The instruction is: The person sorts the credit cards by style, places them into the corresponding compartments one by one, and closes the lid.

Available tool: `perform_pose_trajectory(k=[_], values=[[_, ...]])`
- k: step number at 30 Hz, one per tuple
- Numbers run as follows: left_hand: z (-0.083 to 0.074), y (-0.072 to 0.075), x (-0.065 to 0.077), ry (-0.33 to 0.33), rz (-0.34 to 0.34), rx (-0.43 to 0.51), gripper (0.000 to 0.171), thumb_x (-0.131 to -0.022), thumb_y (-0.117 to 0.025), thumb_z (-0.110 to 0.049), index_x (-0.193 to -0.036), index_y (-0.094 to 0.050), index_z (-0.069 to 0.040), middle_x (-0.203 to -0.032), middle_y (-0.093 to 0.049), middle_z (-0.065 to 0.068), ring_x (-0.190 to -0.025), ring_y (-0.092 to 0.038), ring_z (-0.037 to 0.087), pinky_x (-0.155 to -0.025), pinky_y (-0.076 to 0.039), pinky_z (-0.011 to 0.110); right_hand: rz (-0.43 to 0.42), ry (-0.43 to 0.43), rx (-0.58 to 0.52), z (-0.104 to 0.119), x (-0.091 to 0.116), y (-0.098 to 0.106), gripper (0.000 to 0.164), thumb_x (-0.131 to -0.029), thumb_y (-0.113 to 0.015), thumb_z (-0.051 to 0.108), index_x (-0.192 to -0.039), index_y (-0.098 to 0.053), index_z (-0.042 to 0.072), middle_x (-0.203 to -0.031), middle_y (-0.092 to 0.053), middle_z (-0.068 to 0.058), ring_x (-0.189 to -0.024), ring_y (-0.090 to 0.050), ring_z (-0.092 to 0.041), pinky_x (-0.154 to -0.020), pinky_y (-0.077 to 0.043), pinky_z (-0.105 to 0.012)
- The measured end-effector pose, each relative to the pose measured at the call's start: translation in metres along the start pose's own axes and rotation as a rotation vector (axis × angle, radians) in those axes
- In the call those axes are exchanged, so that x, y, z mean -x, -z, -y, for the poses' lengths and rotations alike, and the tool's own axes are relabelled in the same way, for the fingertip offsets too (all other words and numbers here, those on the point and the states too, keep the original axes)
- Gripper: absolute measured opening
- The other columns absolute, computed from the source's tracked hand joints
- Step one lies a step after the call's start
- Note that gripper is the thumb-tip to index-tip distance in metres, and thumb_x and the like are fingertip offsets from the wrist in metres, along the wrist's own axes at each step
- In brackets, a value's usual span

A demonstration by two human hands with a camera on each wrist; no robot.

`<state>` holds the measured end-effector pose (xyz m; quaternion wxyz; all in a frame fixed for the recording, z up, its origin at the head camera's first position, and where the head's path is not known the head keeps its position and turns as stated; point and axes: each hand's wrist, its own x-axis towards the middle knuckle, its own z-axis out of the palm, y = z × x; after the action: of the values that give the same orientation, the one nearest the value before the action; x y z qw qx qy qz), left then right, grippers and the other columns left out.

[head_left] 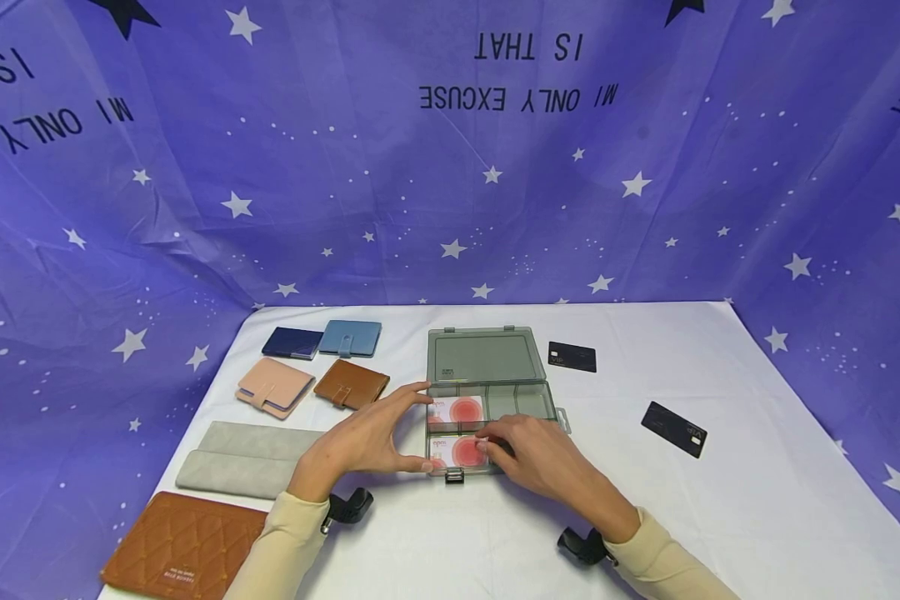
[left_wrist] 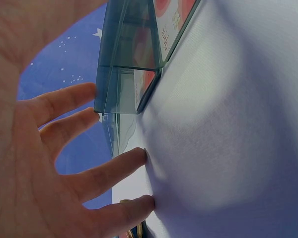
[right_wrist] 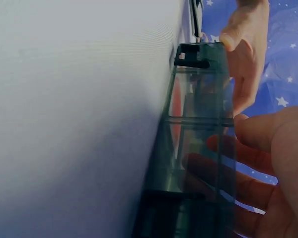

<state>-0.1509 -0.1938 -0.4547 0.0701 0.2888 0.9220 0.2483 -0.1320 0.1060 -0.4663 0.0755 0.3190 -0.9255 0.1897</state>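
Note:
A grey see-through compartment box point(head_left: 501, 410) lies on the table with its lid point(head_left: 487, 357) folded back. White cards with red circles lie in its left compartments, a rear card point(head_left: 450, 410) and a front card point(head_left: 444, 451). My left hand point(head_left: 363, 437) touches the box's left end, thumb at the front corner and index finger farther back; its fingers are spread and fairly straight in the left wrist view. My right hand point(head_left: 543, 458) reaches over the front wall, fingertips near the front card's right edge. In the right wrist view its thumb and fingers point(right_wrist: 248, 153) look apart.
Left of the box lie a navy holder point(head_left: 291, 342), a blue wallet point(head_left: 350, 337), a pink wallet point(head_left: 273, 387), a brown wallet point(head_left: 351, 383), a long grey wallet point(head_left: 232, 458) and a quilted brown one point(head_left: 187, 542). Black cards point(head_left: 572, 357) lie at right, one nearer me point(head_left: 673, 429).

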Motion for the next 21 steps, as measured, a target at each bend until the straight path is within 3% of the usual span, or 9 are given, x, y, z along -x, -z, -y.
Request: perform_pose_trajectory(k=[6,10,15,21], values=[[0.000,0.000,0.000,0.002,-0.003,0.003,0.096,-0.080,-0.087,-0.068,-0.153,-0.056,-0.013,-0.171,-0.041,0.005,-0.150,-0.048,0.034,-0.121,-0.043,0.057,-0.028,-0.004,-0.024,-0.007,0.000,0.016,0.016,-0.102,-0.077,0.032,-0.113,-0.083,0.024,-0.103,-0.080,0.010,-0.094,-0.076,-0.011,-0.073,-0.062,-0.038],[0.000,0.001,0.001,-0.004,-0.004,0.000,0.096,-0.081,-0.087,-0.068,-0.153,-0.056,-0.013,-0.171,-0.041,0.006,-0.150,-0.049,0.035,-0.120,-0.043,0.058,-0.045,-0.051,-0.066,-0.021,0.002,0.032,0.017,-0.102,-0.077,0.031,-0.116,-0.083,0.024,-0.102,-0.080,0.015,-0.090,-0.075,-0.007,-0.070,-0.058,-0.034],[0.000,0.001,0.001,-0.021,-0.005,-0.004,0.096,-0.081,-0.087,-0.066,-0.153,-0.056,-0.011,-0.170,-0.041,0.008,-0.149,-0.049,0.036,-0.120,-0.043,0.057,-0.070,-0.124,-0.071,-0.051,0.013,0.050,0.022,-0.101,-0.079,0.027,-0.122,-0.081,0.021,-0.102,-0.080,0.011,-0.086,-0.074,-0.010,-0.069,-0.057,-0.032],[0.000,0.001,0.002,-0.015,-0.002,0.009,0.096,-0.081,-0.088,-0.065,-0.153,-0.056,-0.010,-0.171,-0.040,0.008,-0.149,-0.050,0.036,-0.119,-0.044,0.058,-0.064,-0.239,-0.012,-0.097,0.041,0.075,0.027,-0.100,-0.079,0.023,-0.126,-0.078,0.017,-0.105,-0.082,-0.002,-0.088,-0.078,-0.025,-0.074,-0.062,-0.046]])
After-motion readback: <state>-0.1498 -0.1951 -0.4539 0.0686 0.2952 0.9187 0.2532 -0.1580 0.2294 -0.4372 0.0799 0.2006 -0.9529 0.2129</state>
